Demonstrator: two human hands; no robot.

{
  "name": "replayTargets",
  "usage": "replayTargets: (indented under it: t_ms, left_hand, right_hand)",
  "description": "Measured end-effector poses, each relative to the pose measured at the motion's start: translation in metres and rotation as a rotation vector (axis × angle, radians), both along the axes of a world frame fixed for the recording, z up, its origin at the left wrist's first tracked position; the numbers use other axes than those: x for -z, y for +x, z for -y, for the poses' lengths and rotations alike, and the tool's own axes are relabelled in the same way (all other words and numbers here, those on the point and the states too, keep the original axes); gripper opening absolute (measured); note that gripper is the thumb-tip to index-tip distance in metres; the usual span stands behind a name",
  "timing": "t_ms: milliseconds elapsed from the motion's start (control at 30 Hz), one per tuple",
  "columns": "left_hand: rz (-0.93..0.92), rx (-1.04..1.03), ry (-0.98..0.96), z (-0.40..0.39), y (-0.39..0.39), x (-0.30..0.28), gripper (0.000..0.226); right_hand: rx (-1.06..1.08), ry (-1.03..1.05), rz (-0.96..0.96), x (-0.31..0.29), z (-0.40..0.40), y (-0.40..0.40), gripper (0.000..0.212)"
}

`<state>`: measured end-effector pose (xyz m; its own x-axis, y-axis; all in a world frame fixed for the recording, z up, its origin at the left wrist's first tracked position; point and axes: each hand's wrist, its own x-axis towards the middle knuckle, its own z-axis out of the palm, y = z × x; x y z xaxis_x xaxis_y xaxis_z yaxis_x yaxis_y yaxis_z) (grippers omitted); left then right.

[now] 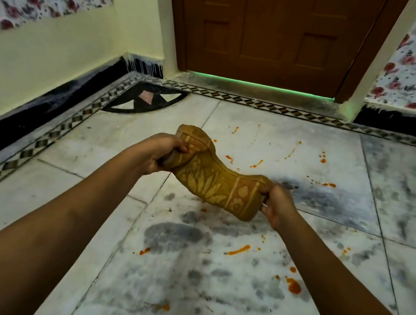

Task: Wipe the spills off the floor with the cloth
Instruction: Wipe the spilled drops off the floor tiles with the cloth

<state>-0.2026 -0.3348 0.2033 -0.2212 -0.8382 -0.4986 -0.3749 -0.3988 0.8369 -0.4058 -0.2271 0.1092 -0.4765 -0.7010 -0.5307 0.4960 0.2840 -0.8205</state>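
Observation:
A folded mustard-yellow cloth (214,179) with a pale flower pattern hangs in the air above the floor, stretched between both hands. My left hand (160,154) grips its left end, fingers curled round the fabric. My right hand (279,206) grips its right end. Orange spills (293,285) lie scattered over the white marble floor (211,278): streaks and drops beyond the cloth (292,150) and more blobs nearer to me under my arms.
A brown wooden door (273,30) stands shut straight ahead, with a raised sill below it. Walls with a black skirting (33,117) and a patterned tile border close in the left and far sides. Dark grey patches mark the marble.

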Motion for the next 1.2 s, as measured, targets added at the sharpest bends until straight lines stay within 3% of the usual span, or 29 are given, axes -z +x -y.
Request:
replayTargets:
  t_ms: [100,233,367,467,567,767,833,1000,1100,1200]
  left_hand:
    - [0.032,0.108,-0.144,-0.005,-0.015,-0.014,0.022]
    - [0.083,0.313,-0.265,-0.027,-0.04,-0.026,0.027]
    - [0.172,0.526,-0.363,-0.056,-0.058,-0.018,0.017]
    - [0.106,0.615,-0.309,-0.067,-0.061,-0.015,0.009]
    - [-0.043,0.568,-0.18,-0.063,-0.056,-0.016,0.011]
    - [-0.398,0.199,0.159,-0.033,-0.027,-0.003,0.02]
    - [-0.363,0.085,0.168,-0.019,-0.014,0.007,0.026]
    - [-0.142,0.002,0.091,-0.012,0.011,0.044,0.019]
    - [-0.132,0.048,0.046,-0.016,0.016,0.065,0.006]
    - [-0.288,0.101,0.186,-0.021,0.02,0.08,0.02]
  right_hand:
    - [-0.101,0.095,-0.035,0.006,-0.003,0.011,0.029]
    - [-0.202,0.109,0.142,0.0,-0.007,0.037,0.021]
    - [-0.125,-0.019,0.366,0.005,-0.002,0.056,0.049]
    - [-0.026,-0.173,0.507,0.007,-0.003,0.062,0.056]
    - [0.019,-0.333,0.594,0.004,-0.003,0.064,0.059]
    - [-0.131,-0.344,0.634,-0.001,0.005,0.067,0.086]
    - [-0.177,-0.37,0.591,-0.003,0.008,0.072,0.077]
    - [-0.175,-0.322,0.448,-0.004,0.009,0.076,0.029]
    - [-0.173,-0.249,0.441,0.002,0.007,0.075,0.03]
    - [-0.171,-0.266,0.445,0.004,0.004,0.07,0.024]
